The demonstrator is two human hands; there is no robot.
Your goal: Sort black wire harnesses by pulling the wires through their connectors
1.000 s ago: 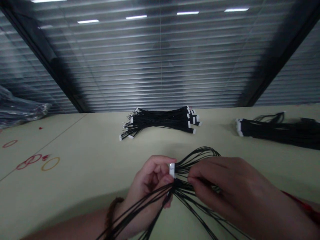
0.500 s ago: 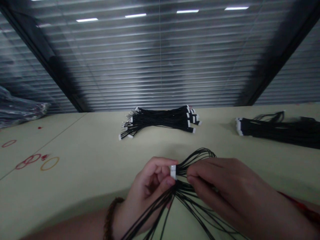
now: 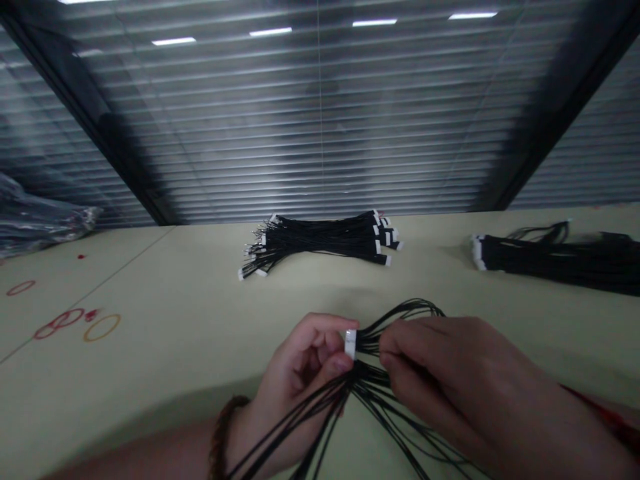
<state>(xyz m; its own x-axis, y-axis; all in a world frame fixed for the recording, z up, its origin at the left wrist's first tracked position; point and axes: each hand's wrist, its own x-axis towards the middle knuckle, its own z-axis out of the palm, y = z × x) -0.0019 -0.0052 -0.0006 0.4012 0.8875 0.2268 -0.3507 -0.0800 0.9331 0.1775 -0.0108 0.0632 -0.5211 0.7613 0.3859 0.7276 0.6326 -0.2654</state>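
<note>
Between the thumb and forefinger of my left hand (image 3: 310, 373) is a white connector (image 3: 351, 345), held upright above the table. Black wires (image 3: 413, 308) come out of its right side and loop away behind my right hand (image 3: 450, 373). The fingers of my right hand are pinched together on the wires just right of the connector; the exact wire in the pinch is hidden. More loose black wires (image 3: 380, 407) fan out below the connector, some crossing in front of my left hand and wrist.
A pile of black wire harnesses (image 3: 320, 235) with white connectors lies near the blinds (image 3: 320, 133). Another bundle (image 3: 555, 260) is at the right. Red and yellow rubber bands (image 3: 103, 328) lie on the table (image 3: 165, 300) at the left, near a clear plastic bag (image 3: 45, 213).
Both hands and the connector have shifted slightly to the right. The connector's face has turned a little. My grips look the same.
</note>
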